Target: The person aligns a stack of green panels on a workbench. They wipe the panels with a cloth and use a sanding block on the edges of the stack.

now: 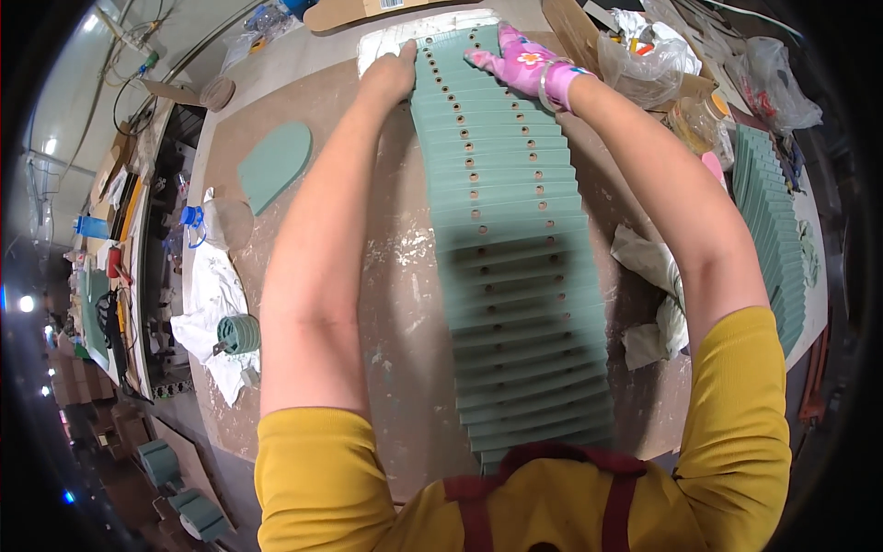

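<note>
My left hand [391,74] bare, flat on left edge of fanned green strips [515,267] at top centre of frame; right hand [515,63], pink flowered glove, fingers spread, pressing top strip; neither grasps; squaring row on brown table [303,110]; next move wants even push, I judge

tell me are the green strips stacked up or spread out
Spread out: the green strips overlap like shingles in one long row down the table, both hands at its far end.

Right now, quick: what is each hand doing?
Left hand: bare, fingers curled, pressing the left edge of the far end of the row of green strips; grips nothing.
Right hand: pink flowered glove, open, flat on the same end.
</note>
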The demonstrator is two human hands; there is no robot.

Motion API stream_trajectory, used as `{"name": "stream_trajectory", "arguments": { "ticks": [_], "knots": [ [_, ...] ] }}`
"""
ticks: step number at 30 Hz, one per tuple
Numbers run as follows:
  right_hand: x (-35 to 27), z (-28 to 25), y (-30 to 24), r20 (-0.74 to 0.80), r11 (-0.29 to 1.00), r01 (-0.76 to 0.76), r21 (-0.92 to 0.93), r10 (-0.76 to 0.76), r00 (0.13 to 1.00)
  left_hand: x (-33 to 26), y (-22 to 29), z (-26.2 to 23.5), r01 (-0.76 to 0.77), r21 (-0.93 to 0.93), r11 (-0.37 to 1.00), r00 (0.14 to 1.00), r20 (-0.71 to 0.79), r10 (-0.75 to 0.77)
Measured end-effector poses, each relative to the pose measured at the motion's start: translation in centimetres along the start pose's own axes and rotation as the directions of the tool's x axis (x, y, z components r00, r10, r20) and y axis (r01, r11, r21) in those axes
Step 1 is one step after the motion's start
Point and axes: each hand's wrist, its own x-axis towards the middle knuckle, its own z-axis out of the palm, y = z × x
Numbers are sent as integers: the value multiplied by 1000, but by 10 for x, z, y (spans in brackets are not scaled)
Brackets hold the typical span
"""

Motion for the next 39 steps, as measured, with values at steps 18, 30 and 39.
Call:
{"name": "stream_trajectory", "arguments": {
  "ticks": [18,30,39],
  "knots": [
    [-130,69,68,-30,360,29,932,-2,1000,-153,-56,69,235,-967,101,965,245,90],
    [-150,41,14,104,333,-111,936,39,994,-178,-42,42,133,-851,507,991,125,-49],
    [-61,29,35,250,379,-297,876,168,953,-68,4,23,66,-874,481,991,113,69]
  ]
}}
